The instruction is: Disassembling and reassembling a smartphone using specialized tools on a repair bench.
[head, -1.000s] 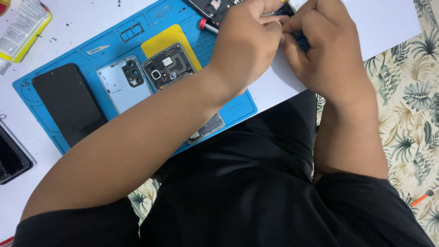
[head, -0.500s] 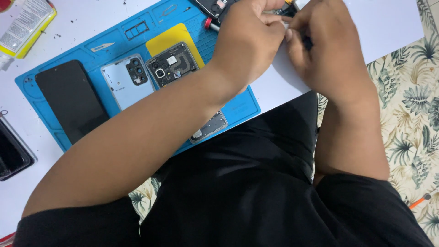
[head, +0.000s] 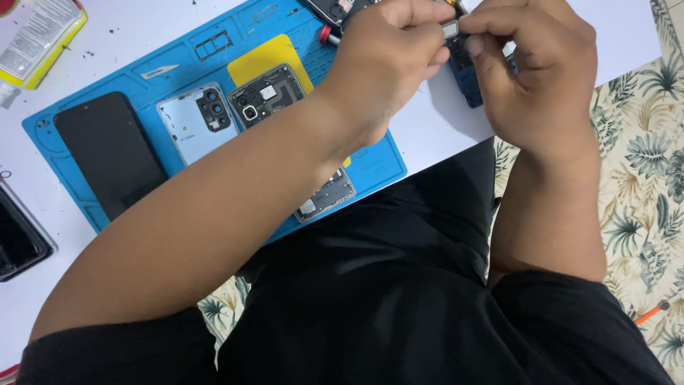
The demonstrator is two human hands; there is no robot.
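My left hand (head: 388, 60) and my right hand (head: 531, 68) meet near the top of the view, over the white table. Both pinch a small silvery metal part (head: 450, 28) between their fingertips. Under the hands lies a dark blue object (head: 467, 78), mostly hidden. On the blue work mat (head: 178, 64) lie a black phone screen (head: 110, 153), a pale blue phone back cover (head: 196, 121) with a camera cluster, and an opened phone frame (head: 274, 93) resting on a yellow pad; my left forearm crosses over its lower end.
A yellow-edged packet (head: 39, 36) lies at the top left. A black tray (head: 18, 239) sits at the left edge. A red-tipped tool (head: 329, 34) and another opened device (head: 335, 8) lie at the mat's top. Leaf-patterned cloth (head: 641, 178) covers the right side.
Both hands have shifted slightly right and up, and the small silvery part is now visible pinched between their fingertips.
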